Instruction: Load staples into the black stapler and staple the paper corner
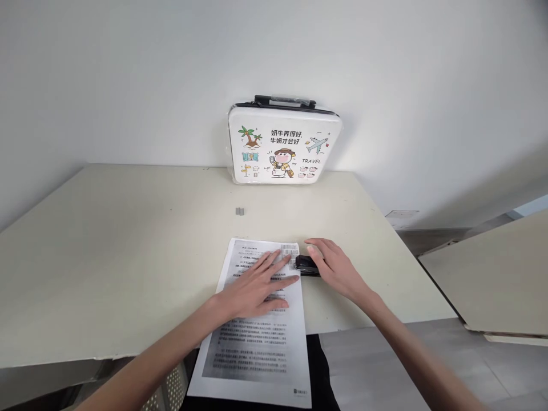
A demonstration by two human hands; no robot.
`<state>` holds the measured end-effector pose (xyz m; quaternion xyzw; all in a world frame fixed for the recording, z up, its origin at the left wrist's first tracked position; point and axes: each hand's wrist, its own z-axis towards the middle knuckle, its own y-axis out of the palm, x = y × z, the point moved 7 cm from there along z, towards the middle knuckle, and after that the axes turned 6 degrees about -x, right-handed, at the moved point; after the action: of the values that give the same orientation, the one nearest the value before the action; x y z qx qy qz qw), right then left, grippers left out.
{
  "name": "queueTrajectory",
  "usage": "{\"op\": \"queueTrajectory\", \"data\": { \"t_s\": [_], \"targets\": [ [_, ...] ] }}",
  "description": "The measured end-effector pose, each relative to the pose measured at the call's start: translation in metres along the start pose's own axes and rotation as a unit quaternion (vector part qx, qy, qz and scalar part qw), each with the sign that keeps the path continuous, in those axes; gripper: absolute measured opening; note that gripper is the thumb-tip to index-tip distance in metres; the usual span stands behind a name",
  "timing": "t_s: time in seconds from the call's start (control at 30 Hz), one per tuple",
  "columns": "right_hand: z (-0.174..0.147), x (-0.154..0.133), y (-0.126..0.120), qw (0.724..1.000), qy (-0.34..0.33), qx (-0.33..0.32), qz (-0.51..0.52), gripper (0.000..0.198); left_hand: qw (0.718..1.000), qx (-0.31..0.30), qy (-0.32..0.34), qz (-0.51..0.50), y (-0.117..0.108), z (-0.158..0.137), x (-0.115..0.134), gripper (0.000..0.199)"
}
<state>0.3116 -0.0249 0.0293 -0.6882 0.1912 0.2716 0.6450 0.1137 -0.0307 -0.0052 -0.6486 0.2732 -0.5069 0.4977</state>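
Observation:
Printed paper sheets lie on the table and hang over its front edge. My left hand rests flat on the upper half of the paper, fingers spread. At the paper's right edge sits a black stapler, its front end meeting the sheet. My right hand is wrapped over the back of the stapler, which hides part of it. Whether the stapler is pressed down, I cannot tell.
Two small grey blocks, perhaps staple strips, lie beyond the paper. A white cartoon-printed case with a black handle stands against the wall at the table's back. To the right is another pale surface.

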Motion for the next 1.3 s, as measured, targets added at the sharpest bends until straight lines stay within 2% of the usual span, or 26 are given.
{"op": "queueTrajectory", "data": {
  "t_s": [0.3, 1.03, 1.3],
  "targets": [
    [0.027, -0.016, 0.017, 0.999, 0.003, -0.044, -0.031, 0.057, 0.999, 0.036, 0.012, -0.008, 0.001, 0.005, 0.003, 0.065],
    [0.026, -0.012, 0.030, 0.993, -0.001, -0.062, -0.097, 0.053, 0.998, 0.052, 0.014, -0.025, 0.006, 0.009, 0.006, 0.064],
    [0.027, -0.015, 0.031, 0.990, 0.000, -0.076, -0.120, 0.053, 0.999, 0.036, 0.004, -0.030, 0.009, 0.009, 0.003, 0.062]
  ]
}}
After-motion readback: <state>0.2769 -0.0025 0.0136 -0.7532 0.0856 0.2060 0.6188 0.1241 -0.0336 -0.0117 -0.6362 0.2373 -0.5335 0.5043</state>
